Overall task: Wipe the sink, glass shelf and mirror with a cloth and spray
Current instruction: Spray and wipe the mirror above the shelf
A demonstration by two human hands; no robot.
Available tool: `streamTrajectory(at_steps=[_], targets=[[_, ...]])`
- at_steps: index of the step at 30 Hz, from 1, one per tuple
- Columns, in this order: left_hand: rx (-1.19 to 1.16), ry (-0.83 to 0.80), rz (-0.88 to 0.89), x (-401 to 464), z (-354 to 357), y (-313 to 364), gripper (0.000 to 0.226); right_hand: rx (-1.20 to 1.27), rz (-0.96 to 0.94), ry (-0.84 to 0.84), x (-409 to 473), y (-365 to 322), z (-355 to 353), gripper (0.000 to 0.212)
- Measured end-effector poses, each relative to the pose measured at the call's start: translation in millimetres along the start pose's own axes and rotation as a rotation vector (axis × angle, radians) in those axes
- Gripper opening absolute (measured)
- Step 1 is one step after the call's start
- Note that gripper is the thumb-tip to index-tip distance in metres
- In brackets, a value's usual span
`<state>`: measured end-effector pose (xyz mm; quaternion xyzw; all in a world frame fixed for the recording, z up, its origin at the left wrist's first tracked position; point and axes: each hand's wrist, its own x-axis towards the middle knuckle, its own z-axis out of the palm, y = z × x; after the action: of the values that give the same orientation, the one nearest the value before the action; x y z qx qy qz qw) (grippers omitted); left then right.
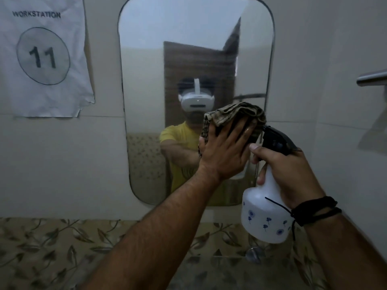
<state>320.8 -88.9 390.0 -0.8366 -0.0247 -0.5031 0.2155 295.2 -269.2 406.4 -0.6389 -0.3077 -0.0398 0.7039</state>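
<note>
Both forearms are bare, with no sleeves reaching them. The right hand point(293, 176) has a black cord bracelet point(316, 210) wound several times round the wrist, loose ends dangling. The left hand point(224, 151) wears nothing. The mirror's reflection shows a yellow short-sleeved T-shirt point(178, 139) and white headset point(196, 100).

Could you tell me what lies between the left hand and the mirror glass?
The head view shows a crumpled brown cloth between the left hand and the mirror; flat fingers press it to the glass.

Head camera faces the wall mirror point(194, 59) closely, straight on.
</note>
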Motion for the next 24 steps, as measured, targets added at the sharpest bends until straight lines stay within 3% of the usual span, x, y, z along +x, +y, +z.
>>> streamTrajectory(at_steps=[8,15,20,24], targets=[[0.064,0.107,-0.171,-52.3,-8.0,-66.9,0.063,0.019,-0.009,-0.05,-4.1,2.0,29.2,0.015],[0.135,0.082,-0.417,-102.3,-19.5,-137.4,0.065,0.049,0.042,-0.098,-14.8,17.2,56.2,0.016],[0.072,0.126,-0.551,-119.4,-14.5,-147.9,0.067,0.015,0.113,-0.107,-21.3,35.1,68.8,0.015],[0.062,0.103,-0.505,-150.3,-2.3,-128.3,0.066,-0.028,0.124,-0.109,-24.7,48.8,77.8,0.019]])
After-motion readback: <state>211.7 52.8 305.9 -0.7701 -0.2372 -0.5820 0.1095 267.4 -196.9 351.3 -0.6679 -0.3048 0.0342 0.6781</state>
